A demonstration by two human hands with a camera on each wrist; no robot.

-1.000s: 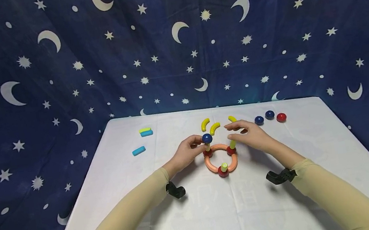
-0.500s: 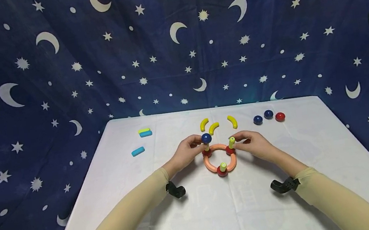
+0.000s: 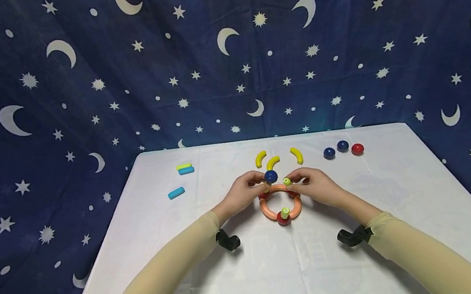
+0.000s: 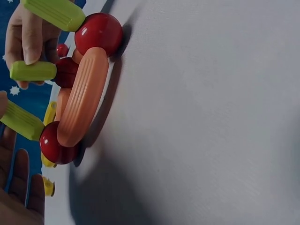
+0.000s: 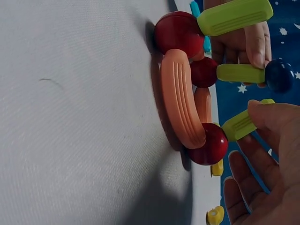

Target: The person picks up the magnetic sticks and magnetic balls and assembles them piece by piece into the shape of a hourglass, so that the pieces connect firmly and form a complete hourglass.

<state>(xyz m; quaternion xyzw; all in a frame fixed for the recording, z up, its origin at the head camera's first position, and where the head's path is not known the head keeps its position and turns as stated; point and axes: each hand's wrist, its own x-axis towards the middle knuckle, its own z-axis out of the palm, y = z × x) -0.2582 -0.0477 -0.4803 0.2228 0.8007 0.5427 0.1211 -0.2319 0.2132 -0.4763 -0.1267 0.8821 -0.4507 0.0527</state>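
In closed grips, one green rod (image 5: 240, 73) is pinched by the left hand (image 3: 242, 193), a second rod (image 5: 239, 126) by the right hand (image 3: 317, 187); both are tilted inward, away from the counter (image 3: 245, 289) edges.

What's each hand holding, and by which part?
The left hand pinches the blue-topped green stick near its upper end, just below the blue ball; the right hand pinches a bare-topped green stick near its upper end.

Looks like a small, screened-off recording booth, judging by star-printed cloth (image 3: 210, 90) hung close round three sides of a white-covered desk (image 3: 257, 278), and by black wrist cameras (image 3: 227, 240).
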